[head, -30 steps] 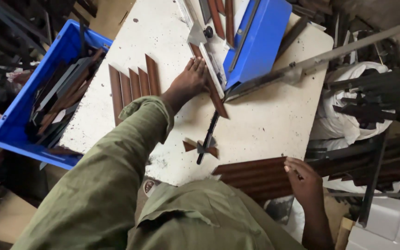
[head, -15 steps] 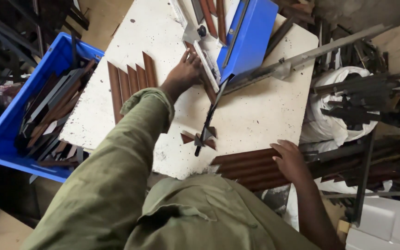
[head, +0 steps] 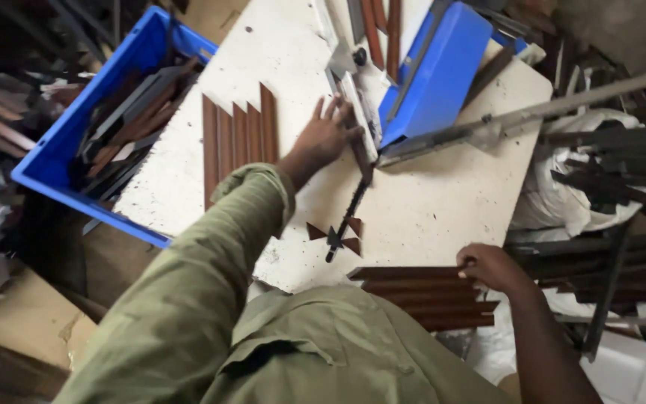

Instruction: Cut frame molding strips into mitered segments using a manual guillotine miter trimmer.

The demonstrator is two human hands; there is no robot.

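My left hand [head: 328, 135] reaches across the white table [head: 428, 209], fingers spread, pressing a brown strip against a grey metal guide [head: 357, 112] beside a blue cutter block [head: 435, 71]. A long grey lever [head: 532, 116] runs from the block to the right. My right hand [head: 491, 268] rests at the table's near edge on a stack of brown profile strips [head: 420, 295], fingertips touching the top one. A dark rod [head: 345, 224] with small brown triangular offcuts [head: 315, 232] lies between the two hands.
Several cut brown strips [head: 237, 138] lie side by side on the table's left part. A blue crate [head: 91, 127] of dark scraps stands at the left. Dark metal pieces and a white sack [head: 585, 187] crowd the right side. Cardboard [head: 31, 322] lies at lower left.
My left hand has stayed at the guide by the blue block. My right hand has stayed on the strip stack at the near edge. The view has tilted a little.
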